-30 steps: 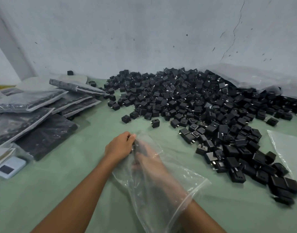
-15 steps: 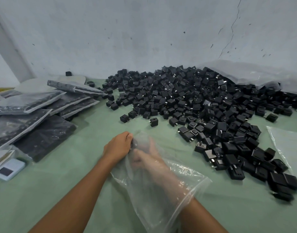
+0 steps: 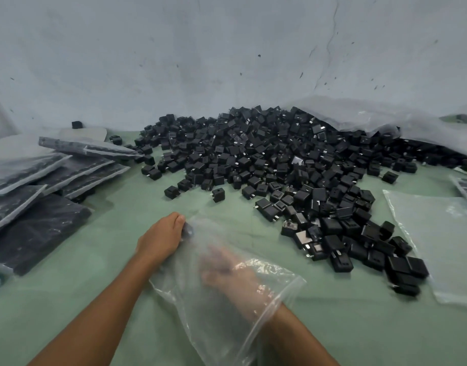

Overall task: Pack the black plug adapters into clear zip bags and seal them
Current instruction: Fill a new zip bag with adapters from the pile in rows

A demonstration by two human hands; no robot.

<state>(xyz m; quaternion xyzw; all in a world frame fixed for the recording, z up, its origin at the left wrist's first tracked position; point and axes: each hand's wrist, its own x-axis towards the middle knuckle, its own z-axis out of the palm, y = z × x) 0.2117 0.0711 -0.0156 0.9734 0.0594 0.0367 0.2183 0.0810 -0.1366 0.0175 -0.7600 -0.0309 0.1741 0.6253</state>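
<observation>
1. While the left hand (image 3: 161, 239) is curling its fingers round the far end of the clear zip bag (image 3: 195, 320), the right hand (image 3: 227, 270) is reaching inside it; seen blurred through the film, its fingers are not showing whether they are holding anything, so I cannot tell.
2. The bag is lying on the green table (image 3: 55, 299) just in front of the person, near the pile of black plug adapters (image 3: 280, 167) spreading toward the wall (image 3: 227, 62).
3. Judging by its creases and glare, the bag is behaving as thin, limp, slippery film: light, offering no stiffness, so it is probably best taken by the mouth's thicker zip strip.
4. The adapters are looking like small, hard, blocky cubes with short metal prongs; they are likely making a filled bag heavy and lumpy, and prongs may be snagging the film.
5. Filled bags (image 3: 55, 175) are lying stacked flat at the left, and a spare empty bag (image 3: 433, 247) is lying at the right.
</observation>
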